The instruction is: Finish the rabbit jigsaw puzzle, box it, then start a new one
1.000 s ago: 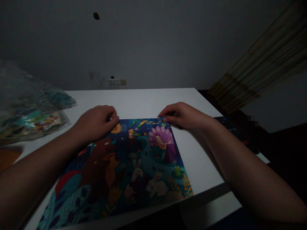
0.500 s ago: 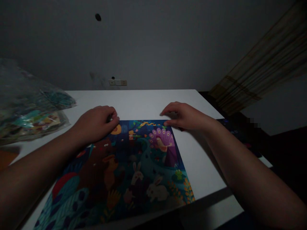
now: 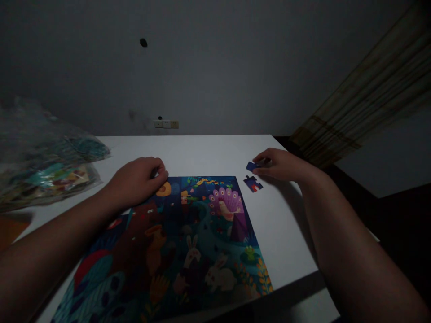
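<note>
A colourful animal jigsaw puzzle (image 3: 202,224), with rabbits, a bear and a purple peacock, lies flat on the white table. My left hand (image 3: 143,179) rests over its upper left corner, fingers curled in and the thumb against the puzzle's edge; nothing shows in its grip. Right of the puzzle, my right hand (image 3: 278,165) pinches a dark blue puzzle piece (image 3: 251,166) between thumb and fingers, close to the tabletop. Just below that lies a loose puzzle piece (image 3: 253,184), dark with a red and white patch.
Clear plastic bags (image 3: 50,166) with coloured contents stand on the left of the table (image 3: 188,152). An orange item (image 3: 13,229) lies below them. Behind is a grey wall with sockets (image 3: 166,124); a striped curtain (image 3: 346,103) hangs at the right.
My right hand has moved right, from the puzzle's upper right corner to the loose pieces, and holds one. Two loose pieces now show beside the puzzle. My left hand stays put.
</note>
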Demonstrator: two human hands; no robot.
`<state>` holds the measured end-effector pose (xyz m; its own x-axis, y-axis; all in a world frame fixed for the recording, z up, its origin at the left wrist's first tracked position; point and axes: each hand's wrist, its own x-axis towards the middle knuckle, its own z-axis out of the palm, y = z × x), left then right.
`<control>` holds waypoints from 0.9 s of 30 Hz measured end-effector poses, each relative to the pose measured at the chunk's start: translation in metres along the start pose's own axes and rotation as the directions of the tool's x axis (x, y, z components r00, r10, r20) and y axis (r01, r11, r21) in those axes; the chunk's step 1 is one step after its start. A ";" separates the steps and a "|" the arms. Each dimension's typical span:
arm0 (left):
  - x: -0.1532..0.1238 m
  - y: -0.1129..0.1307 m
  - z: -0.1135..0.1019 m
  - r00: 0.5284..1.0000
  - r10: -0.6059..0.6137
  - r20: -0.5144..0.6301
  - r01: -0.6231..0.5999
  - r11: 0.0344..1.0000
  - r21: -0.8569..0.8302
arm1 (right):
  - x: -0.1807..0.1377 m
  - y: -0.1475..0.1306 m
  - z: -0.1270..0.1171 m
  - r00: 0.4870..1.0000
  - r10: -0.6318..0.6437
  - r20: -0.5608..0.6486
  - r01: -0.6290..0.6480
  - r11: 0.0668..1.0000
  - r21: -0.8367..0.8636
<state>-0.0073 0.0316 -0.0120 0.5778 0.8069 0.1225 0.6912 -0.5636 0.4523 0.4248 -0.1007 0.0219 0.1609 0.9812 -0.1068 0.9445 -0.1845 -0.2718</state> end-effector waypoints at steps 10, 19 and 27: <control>0.004 -0.008 0.006 0.929 -0.312 -0.201 0.168 0.837 -0.521 | -0.002 -0.004 0.012 0.996 -0.088 0.012 0.084 0.979 0.187; 0.012 -0.007 -0.006 0.707 -0.557 -0.435 -0.044 0.580 -0.814 | 0.000 0.000 0.017 0.982 -0.178 -0.063 0.189 0.933 0.306; 0.001 -0.001 -0.010 0.769 -0.330 -0.548 -0.251 0.633 -0.733 | -0.005 -0.034 0.015 0.975 -0.081 -0.205 0.159 0.901 0.403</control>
<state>-0.0119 0.0354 -0.0031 -0.0212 0.9031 0.4288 -0.0255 -0.4293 0.9028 0.3873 -0.1006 0.0172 0.1394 0.9837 0.1136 0.7612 -0.0331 -0.6476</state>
